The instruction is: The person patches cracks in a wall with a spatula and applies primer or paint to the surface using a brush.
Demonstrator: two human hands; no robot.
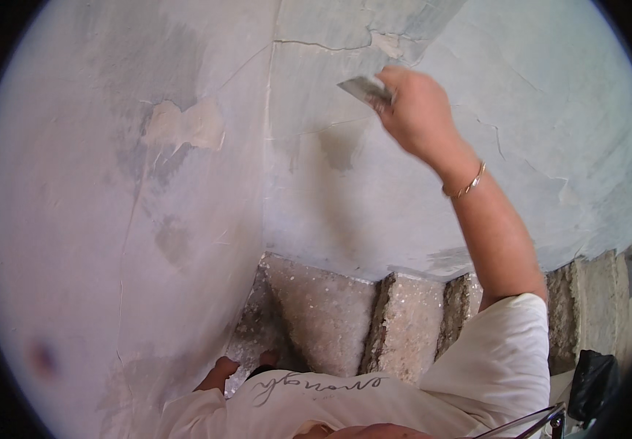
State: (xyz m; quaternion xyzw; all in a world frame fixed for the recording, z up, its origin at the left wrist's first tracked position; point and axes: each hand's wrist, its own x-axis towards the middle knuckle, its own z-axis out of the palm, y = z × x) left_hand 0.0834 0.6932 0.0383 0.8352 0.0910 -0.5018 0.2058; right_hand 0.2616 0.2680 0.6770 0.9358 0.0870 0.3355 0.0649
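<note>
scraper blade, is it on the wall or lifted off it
On the wall: the scraper blade in the right hand lies against the cracked paint.

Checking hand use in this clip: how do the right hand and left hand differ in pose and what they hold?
The right hand is raised to the wall, gripping a metal scraper; the left hand hangs low by the steps, apparently holding nothing. Both are bare.

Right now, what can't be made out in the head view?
- Scraper blade: motion-blurred, its handle hidden inside the right hand.
- Left hand: low in the picture, partly behind the white shirt; grip unclear.
- Dark object at the lower right: cut off by the fisheye rim.
</note>
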